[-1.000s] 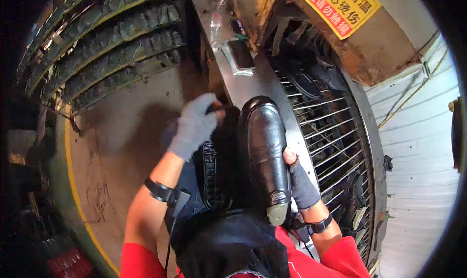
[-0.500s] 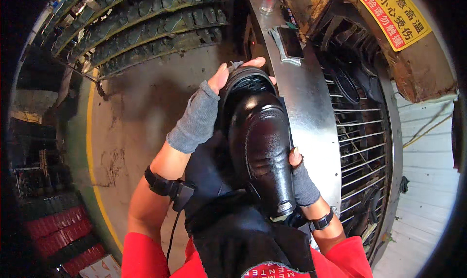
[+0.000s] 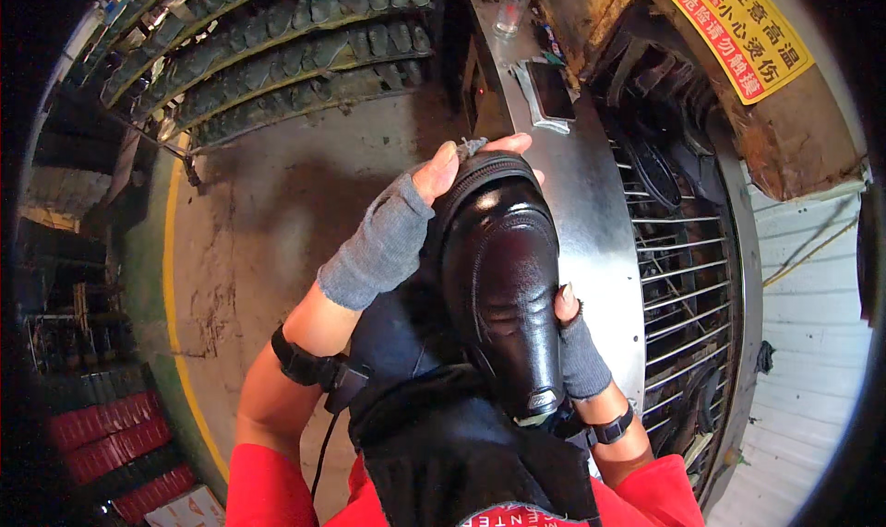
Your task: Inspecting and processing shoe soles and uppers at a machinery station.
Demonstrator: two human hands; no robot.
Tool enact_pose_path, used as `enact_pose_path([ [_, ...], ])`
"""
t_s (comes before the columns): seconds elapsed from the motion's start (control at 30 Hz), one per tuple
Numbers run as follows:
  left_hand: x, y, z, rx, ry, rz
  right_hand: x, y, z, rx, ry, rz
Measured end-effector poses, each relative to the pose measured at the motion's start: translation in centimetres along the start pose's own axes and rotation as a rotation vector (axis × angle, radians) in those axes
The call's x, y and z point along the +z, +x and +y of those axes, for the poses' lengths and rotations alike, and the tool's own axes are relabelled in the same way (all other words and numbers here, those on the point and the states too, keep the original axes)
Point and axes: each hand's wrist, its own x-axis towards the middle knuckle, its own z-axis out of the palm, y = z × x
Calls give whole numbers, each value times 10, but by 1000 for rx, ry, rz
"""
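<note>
A glossy black leather shoe (image 3: 512,287) lies lengthwise in front of me, toe pointing away. Around its toe curves the ribbed rim of a black sole (image 3: 489,169). My left hand (image 3: 406,215), in a grey fingerless glove, is wrapped over the far end of that sole, thumb on the left and fingertips showing on the right. My right hand (image 3: 581,352), gloved alike, grips the shoe's right side near the heel, its thumb against the leather. The shoe hides the right hand's other fingers. A black apron (image 3: 443,435) lies beneath the near end.
Beside me on the right runs a steel bench (image 3: 595,213) with a phone (image 3: 554,91) and a clear bottle (image 3: 510,15). Past it, metal rods (image 3: 683,269) form a rack with black soles (image 3: 655,172). Shelves of shoes (image 3: 305,56) stand at the far left.
My left hand has drawn the sole's end nearer, onto the shoe's toe. The dark hollow seen between rim and toe has closed. My right hand keeps its hold.
</note>
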Motion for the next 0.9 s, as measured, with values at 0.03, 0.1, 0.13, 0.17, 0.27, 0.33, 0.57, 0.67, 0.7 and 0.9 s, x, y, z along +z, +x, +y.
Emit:
enact_pose_path([
  [0.03,1,1,0,7,22,-23,-2,-2,1,-1,-1,-1],
  [0.1,0,-1,3,-3,71,-35,8,-3,-4,-77,62,9],
  [0.13,-1,-2,5,-14,117,-48,8,-3,-4,-75,62,7],
  [0.17,0,-3,5,-14,115,-46,7,-3,-3,-120,14,-13],
  [0.27,4,-7,6,-7,139,-18,12,0,7,-204,7,10],
  [0.33,12,-10,9,-46,132,59,12,-5,8,-247,49,60],
  [0.57,19,-50,30,78,320,174,31,-2,-40,-193,-283,-38],
  [0.67,-8,-69,17,200,192,289,64,-1,-47,-190,-491,5],
  [0.7,-14,-73,15,216,130,263,68,-3,-47,-243,-449,-35],
  [0.9,-47,-107,-28,248,-134,193,42,-3,-36,23,-698,89],
])
